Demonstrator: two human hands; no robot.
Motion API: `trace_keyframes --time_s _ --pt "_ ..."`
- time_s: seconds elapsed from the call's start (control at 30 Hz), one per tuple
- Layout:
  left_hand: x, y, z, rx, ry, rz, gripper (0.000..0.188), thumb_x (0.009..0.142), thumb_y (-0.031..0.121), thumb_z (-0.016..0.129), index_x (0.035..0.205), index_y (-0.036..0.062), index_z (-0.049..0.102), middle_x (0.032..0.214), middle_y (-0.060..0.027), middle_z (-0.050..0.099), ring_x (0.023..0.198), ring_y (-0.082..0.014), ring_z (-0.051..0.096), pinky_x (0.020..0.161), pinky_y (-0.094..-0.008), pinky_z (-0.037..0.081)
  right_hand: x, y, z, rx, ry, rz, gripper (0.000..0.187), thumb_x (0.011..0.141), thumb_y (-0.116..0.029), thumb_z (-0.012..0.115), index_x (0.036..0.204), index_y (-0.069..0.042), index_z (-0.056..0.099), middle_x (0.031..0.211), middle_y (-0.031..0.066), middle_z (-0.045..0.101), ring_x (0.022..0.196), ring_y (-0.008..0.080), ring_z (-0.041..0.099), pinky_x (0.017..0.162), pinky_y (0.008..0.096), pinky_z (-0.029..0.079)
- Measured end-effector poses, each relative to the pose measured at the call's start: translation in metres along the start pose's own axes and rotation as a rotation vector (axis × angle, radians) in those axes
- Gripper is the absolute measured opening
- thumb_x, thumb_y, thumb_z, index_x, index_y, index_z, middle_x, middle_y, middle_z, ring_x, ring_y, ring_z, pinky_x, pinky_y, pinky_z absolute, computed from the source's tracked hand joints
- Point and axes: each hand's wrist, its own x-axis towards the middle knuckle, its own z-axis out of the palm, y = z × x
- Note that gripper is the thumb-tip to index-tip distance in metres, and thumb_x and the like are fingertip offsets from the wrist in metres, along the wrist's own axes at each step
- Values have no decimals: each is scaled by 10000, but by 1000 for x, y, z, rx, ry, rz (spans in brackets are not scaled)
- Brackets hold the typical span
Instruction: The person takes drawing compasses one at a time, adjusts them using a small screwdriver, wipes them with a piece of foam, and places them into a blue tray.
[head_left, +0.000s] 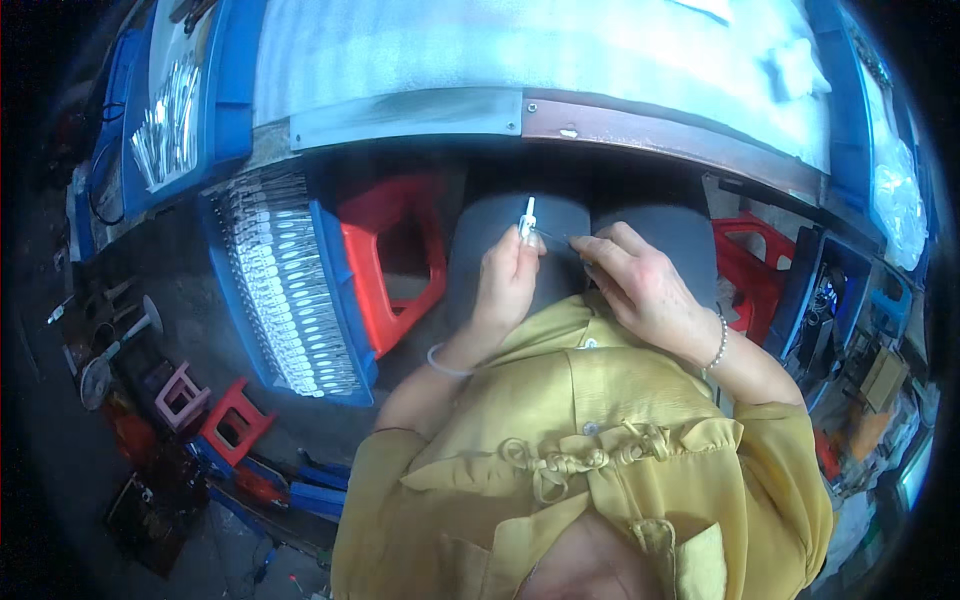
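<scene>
Over my lap, my left hand (pixel 506 282) is closed, pinching a small white plastic piece (pixel 528 216) with a narrow tip that points away from me. My right hand (pixel 642 282) is closed too, its thumb and index finger pressed together just to the right. A thin dark rod (pixel 556 238) runs from the white piece toward those fingertips. Its exact kind is too small to make out, and the right fingers partly cover its end.
Ahead is a workbench with a pale top (pixel 520 50). To my left, a blue tray (pixel 345 330) holds many white-and-metal parts in rows, beside a red stool (pixel 400 310). A blue bin (pixel 232 100) holds thin metal strips. Another red stool (pixel 760 245) stands right.
</scene>
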Motion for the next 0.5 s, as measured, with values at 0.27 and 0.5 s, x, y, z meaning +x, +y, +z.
trace_keyframes --time_s 0.27,0.5 --pt "1 7 -4 -89 -43 -118 212 1033 201 433 915 59 537 637 47 445 502 -20 390 430 -193 315 1 6 5 15 16 8 332 817 27 597 1149 35 588 904 202 557 775 396 601 669 438 504" --pt "6 -8 4 218 96 230 158 997 112 446 907 16 533 684 -92 560 517 -204 537 471 -340 398 19 11 1 683 -34 569 229 853 -42 600 1072 11 639 717 191 579 724 370 622 641 424 504"
